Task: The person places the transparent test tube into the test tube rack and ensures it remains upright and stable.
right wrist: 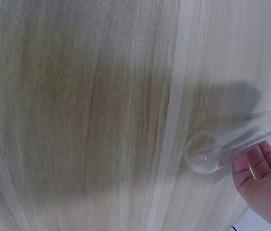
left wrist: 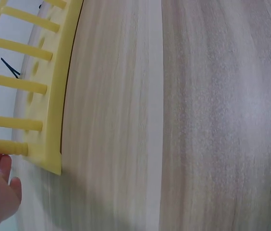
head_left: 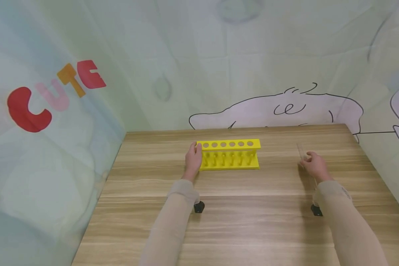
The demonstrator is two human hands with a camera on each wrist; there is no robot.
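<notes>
- Yellow test tube rack [head_left: 228, 149] stands upright on the wood-grain tabletop [head_left: 259, 229], ahead of the person, long side facing them; set so, all six round holes of its upper strip are easy to see and reach.
- Left hand [head_left: 193, 159] grips the rack's left end, fingertips against the end post; probably there to steady a light frame. Holding at the end leaves every hole uncovered.
- Clear test tube [head_left: 300, 152] is well to the right of the rack, in the right hand [head_left: 316, 167]: thumb on one side, fingers on the other and partly beneath, a pinch along the barrel. Likely a light hold, suited to a smooth tube.
- Tube lies slanted, rounded end towards the wrist, other end pointing away. Whether it touches the wood, cannot tell.
- Both forearms reach forward, well apart, pale sleeves [head_left: 171, 221] down to the wrists; right wrist bent inward, towards the rack's side.
</notes>
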